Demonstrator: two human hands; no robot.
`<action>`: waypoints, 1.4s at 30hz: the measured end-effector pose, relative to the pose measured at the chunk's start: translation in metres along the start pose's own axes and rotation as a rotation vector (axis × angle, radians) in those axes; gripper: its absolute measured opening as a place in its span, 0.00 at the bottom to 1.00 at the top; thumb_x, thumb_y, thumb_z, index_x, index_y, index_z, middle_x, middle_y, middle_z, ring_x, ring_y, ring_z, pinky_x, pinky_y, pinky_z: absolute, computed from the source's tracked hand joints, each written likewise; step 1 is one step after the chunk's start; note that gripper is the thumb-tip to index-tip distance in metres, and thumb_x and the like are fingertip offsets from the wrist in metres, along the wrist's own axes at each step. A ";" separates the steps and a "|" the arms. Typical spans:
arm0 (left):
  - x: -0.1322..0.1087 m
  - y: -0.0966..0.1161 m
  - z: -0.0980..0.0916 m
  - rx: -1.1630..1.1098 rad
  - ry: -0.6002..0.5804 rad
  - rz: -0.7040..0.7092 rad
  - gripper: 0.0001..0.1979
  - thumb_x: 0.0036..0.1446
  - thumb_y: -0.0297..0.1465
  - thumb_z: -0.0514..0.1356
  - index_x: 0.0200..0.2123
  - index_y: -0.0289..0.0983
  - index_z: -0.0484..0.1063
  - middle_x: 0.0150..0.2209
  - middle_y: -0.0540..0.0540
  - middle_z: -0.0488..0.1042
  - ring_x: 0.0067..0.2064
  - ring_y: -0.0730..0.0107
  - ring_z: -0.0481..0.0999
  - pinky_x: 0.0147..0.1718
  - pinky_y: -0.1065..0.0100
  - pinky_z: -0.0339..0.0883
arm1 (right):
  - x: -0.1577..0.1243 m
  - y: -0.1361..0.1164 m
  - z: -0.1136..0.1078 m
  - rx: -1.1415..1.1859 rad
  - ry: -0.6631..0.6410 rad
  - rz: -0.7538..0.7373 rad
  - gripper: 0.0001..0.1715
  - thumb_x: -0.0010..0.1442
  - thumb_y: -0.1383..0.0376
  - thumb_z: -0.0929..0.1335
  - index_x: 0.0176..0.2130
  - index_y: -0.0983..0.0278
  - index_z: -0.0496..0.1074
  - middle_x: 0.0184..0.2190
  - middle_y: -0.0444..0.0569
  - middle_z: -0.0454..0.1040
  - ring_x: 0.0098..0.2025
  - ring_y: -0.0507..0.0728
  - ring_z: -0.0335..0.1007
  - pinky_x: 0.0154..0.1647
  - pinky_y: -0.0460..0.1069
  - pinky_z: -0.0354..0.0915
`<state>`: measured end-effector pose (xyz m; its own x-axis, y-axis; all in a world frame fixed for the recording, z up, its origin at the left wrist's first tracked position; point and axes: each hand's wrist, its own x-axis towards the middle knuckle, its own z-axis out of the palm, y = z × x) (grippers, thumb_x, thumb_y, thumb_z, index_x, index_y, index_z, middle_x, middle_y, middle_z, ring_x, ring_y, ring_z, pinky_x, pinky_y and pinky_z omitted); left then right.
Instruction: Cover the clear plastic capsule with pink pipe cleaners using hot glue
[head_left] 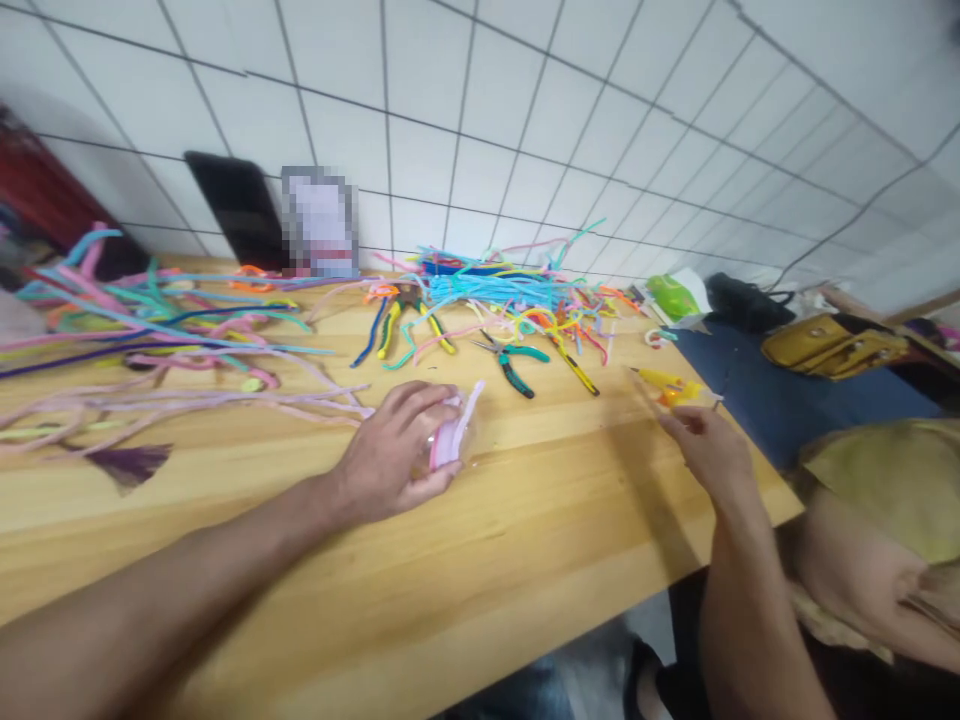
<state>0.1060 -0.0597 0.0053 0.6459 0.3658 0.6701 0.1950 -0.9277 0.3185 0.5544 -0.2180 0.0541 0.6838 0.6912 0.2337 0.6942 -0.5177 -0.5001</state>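
My left hand (394, 450) is closed around a small clear item with a pink and lilac strip (448, 442), low over the wooden table. At the right, my right hand (705, 445) has its fingers closed at the near side of a yellow and orange tool (671, 387) that looks like a glue gun; its tip points left. Between the hands and farther back lie teal-handled pliers (517, 365) and a yellow cutter (577, 368). Larger yellow-green pliers (411, 318) rest behind my left hand.
Colored pipe cleaners (487, 288) are heaped at the back, with more (172, 335) spread at the left. A black phone (238, 210) leans on the tiled wall. A yellow pouch (836, 345) and another person's arm (862, 570) are at the right.
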 end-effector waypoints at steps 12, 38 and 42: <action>0.000 0.002 0.002 -0.035 -0.025 -0.026 0.28 0.65 0.36 0.65 0.66 0.41 0.67 0.65 0.34 0.74 0.65 0.43 0.73 0.64 0.39 0.73 | -0.098 -0.223 0.059 0.616 -0.591 -0.437 0.09 0.61 0.56 0.75 0.36 0.58 0.77 0.30 0.42 0.77 0.33 0.55 0.72 0.37 0.51 0.68; 0.001 0.005 0.001 -0.071 -0.017 -0.046 0.32 0.66 0.35 0.65 0.68 0.39 0.57 0.65 0.33 0.73 0.65 0.42 0.72 0.64 0.39 0.72 | -0.094 -0.227 0.104 0.861 -0.671 -0.215 0.18 0.54 0.52 0.79 0.32 0.58 0.74 0.29 0.42 0.73 0.33 0.55 0.68 0.38 0.51 0.68; 0.000 0.005 0.001 -0.093 -0.021 -0.063 0.32 0.65 0.36 0.66 0.68 0.39 0.59 0.66 0.33 0.73 0.66 0.41 0.72 0.65 0.38 0.71 | -0.097 -0.225 0.109 0.920 -0.653 -0.183 0.17 0.53 0.54 0.80 0.32 0.59 0.74 0.28 0.41 0.73 0.32 0.54 0.67 0.36 0.49 0.66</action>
<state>0.1081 -0.0645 0.0066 0.6500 0.4207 0.6329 0.1672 -0.8916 0.4209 0.3076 -0.1135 0.0527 0.1554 0.9876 0.0222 0.1599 -0.0030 -0.9871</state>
